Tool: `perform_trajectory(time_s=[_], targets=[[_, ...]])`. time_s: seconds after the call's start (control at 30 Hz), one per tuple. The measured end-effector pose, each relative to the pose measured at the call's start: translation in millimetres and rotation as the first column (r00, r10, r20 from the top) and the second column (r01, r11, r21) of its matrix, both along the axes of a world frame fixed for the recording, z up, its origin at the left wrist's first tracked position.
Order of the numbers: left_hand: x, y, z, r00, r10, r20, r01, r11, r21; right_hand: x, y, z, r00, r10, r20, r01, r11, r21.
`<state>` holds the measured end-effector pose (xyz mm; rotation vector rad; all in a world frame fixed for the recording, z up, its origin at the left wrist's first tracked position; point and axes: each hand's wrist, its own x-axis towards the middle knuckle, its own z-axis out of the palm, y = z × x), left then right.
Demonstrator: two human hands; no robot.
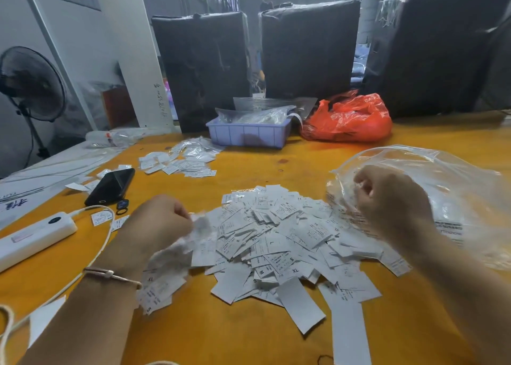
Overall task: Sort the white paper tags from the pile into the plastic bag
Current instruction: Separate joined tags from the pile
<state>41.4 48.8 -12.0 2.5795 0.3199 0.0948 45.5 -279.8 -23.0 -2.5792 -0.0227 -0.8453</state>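
Observation:
A heap of white paper tags [279, 240] printed with size letters lies mid-table on the orange table [221, 331]. My left hand [160, 221] is at the heap's left edge, fingers curled on a blurred bunch of tags [190, 243]; more tags trail below my wrist. To the right, my right hand [392, 198] grips the rim of a clear plastic bag [431, 171] and holds its mouth up beside the heap. Some tags show through the bag's lower part.
A smaller spread of tags [182, 160] lies farther back. A lilac tray [249, 135] with clear bags and a red plastic bag [351, 121] sit at the back. A black phone [110, 186], a white power bank [33, 237] and its cable lie left.

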Motion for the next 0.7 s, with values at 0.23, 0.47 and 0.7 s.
perform_trajectory(time_s=[0.23,0.47,0.7], targets=[[6.6,18.6,-5.5,0.990,0.087,-0.107,-0.067,0.982,0.174,16.5,-29.4,-4.5,0.865,-0.360,-0.349,0.242,0.910,-0.338],[9.9,13.5,-11.0,0.995,0.090,-0.054,-0.076,0.974,0.212,18.4,-34.0,-6.4,0.904,-0.365,-0.221,0.286,0.903,-0.319],[5.0,-6.0,-14.4,0.973,0.055,0.223,-0.114,0.959,0.260,14.5,-33.4,-2.6,0.964,-0.265,0.011,0.263,0.952,-0.158]])
